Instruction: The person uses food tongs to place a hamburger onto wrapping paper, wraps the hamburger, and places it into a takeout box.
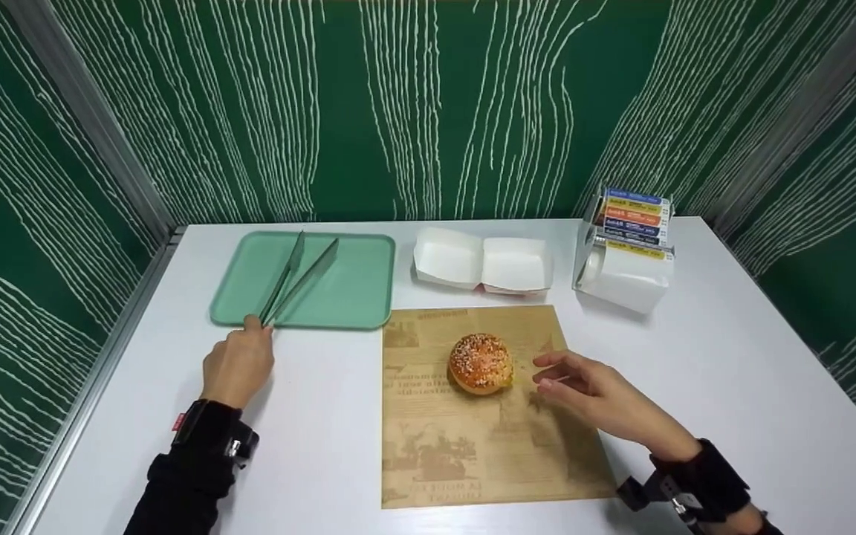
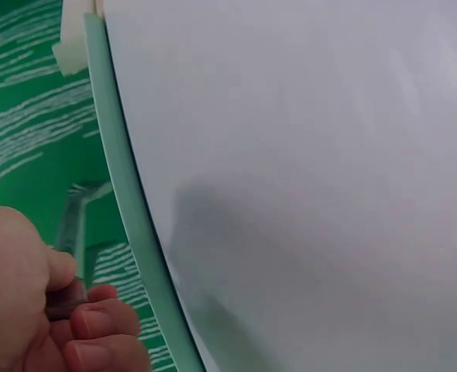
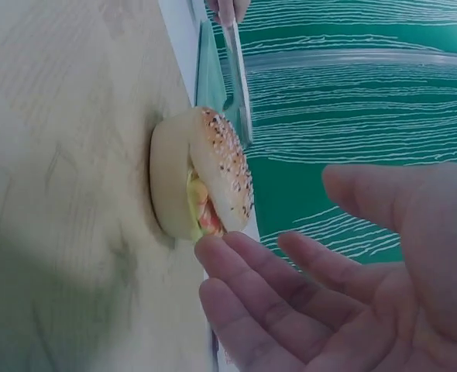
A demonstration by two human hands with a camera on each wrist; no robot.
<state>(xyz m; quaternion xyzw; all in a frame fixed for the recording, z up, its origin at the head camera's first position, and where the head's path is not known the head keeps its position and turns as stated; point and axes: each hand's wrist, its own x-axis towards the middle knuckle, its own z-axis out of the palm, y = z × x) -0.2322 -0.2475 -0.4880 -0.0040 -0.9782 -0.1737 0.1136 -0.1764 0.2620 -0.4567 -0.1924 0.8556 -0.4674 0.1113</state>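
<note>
At the near edge of a green tray (image 1: pixel 361 293), my left hand (image 1: pixel 238 364) grips the closed-up end of metal tongs (image 1: pixel 322 261). Their two arms spread apart and reach forward over the tray. In the left wrist view, fingers (image 2: pixel 97 333) curl round the handle. A sesame-topped burger (image 1: pixel 481 362) sits on printed brown paper (image 1: pixel 428 423) in the middle. My right hand (image 1: pixel 602 394) hovers just right of it, thumb and fingers loosely parted and holding nothing. The right wrist view shows filling at the side of the burger (image 3: pixel 228 170), with the fingertips close by.
Behind the paper stands an opened white takeaway box (image 1: pixel 517 260). A rack (image 1: pixel 632 279) with colourful-labelled packs and a white block stands at the back right. Green panels (image 1: pixel 398 111) with white wavy lines enclose the white table (image 1: pixel 733 357) at the back and sides.
</note>
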